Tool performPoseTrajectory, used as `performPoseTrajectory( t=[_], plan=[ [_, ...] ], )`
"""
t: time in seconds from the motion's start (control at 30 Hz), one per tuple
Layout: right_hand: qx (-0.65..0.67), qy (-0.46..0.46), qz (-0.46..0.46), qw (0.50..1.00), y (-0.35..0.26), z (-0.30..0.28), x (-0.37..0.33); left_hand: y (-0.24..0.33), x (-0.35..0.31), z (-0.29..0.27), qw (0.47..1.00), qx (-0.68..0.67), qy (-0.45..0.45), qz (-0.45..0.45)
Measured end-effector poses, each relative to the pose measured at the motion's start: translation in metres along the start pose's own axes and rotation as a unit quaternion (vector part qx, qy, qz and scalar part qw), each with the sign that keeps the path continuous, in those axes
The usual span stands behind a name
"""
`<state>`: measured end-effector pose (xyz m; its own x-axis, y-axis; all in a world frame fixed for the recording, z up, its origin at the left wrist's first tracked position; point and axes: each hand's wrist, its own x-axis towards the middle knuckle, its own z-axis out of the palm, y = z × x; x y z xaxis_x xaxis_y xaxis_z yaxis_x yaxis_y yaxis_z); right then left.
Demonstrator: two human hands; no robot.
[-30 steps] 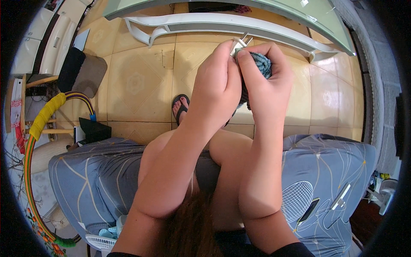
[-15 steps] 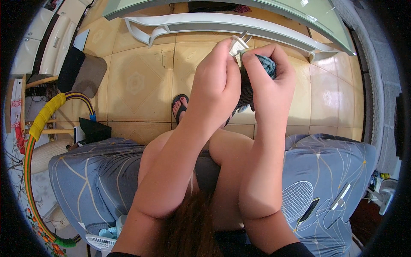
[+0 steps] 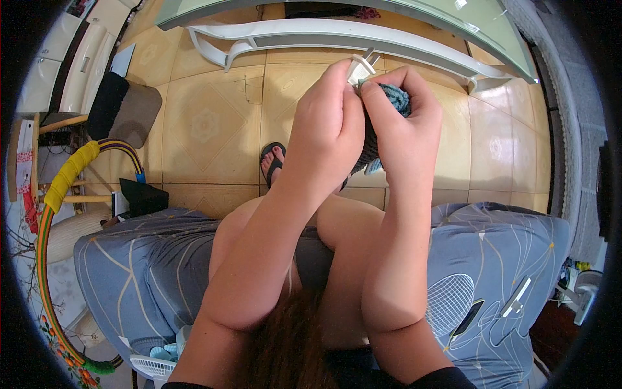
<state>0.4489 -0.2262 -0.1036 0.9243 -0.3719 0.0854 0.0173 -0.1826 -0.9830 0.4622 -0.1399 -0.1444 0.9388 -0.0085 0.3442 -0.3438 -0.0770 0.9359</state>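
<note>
A white power plug [image 3: 361, 69] with metal prongs pokes up from the fingers of my left hand [image 3: 329, 120], which is closed on it. Close beside it, my right hand [image 3: 408, 120] is curled around a knitted piece. Its teal part [image 3: 396, 98] bulges between thumb and fingers, and a dark ribbed part [image 3: 370, 144] hangs down between my hands. My right thumb and fingertip pinch together right by the plug's base; what lies between them is too small to tell. A bit of light blue [image 3: 374, 167] shows below the dark knit.
Beyond my hands stands a glass-topped table [image 3: 214, 11] with a white curved base rail [image 3: 311, 32]. I sit on a blue patterned cover [image 3: 155, 259]; at right lie a white mesh racket [image 3: 447, 301], a phone [image 3: 468, 318] and a white cable [image 3: 499, 337]. A taped hoop [image 3: 43, 259] stands left.
My right hand has shifted slightly left with the knitted piece, its thumb now closer to the plug. More of the light blue bit shows underneath. My left hand stays nearly still.
</note>
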Motion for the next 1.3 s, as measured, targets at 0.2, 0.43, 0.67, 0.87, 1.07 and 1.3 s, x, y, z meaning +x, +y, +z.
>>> performPoseTrajectory(
  t=[0.2,0.43,0.67,0.87,1.07,1.3],
  plan=[
    [0.010,-0.006,-0.034,0.999,0.002,0.001,0.000,-0.005,0.001,0.002,0.997,0.028,0.021,0.070],
    [-0.001,0.010,-0.023,1.000,0.002,0.000,0.002,-0.004,0.003,0.001,0.999,-0.002,0.018,0.038],
    [0.071,0.016,-0.009,0.997,0.002,-0.003,0.001,-0.004,0.002,0.001,0.999,0.019,0.012,0.046],
    [0.044,0.014,-0.071,0.996,0.005,-0.002,0.004,0.004,0.005,-0.004,0.987,0.130,0.022,0.090],
    [-0.011,-0.016,-0.085,0.996,0.004,-0.002,0.002,0.004,0.005,-0.006,0.983,0.166,0.014,0.083],
    [0.006,0.070,-0.043,0.997,0.003,-0.002,0.002,0.008,0.003,-0.003,0.989,0.132,0.013,0.068]
  ],
)
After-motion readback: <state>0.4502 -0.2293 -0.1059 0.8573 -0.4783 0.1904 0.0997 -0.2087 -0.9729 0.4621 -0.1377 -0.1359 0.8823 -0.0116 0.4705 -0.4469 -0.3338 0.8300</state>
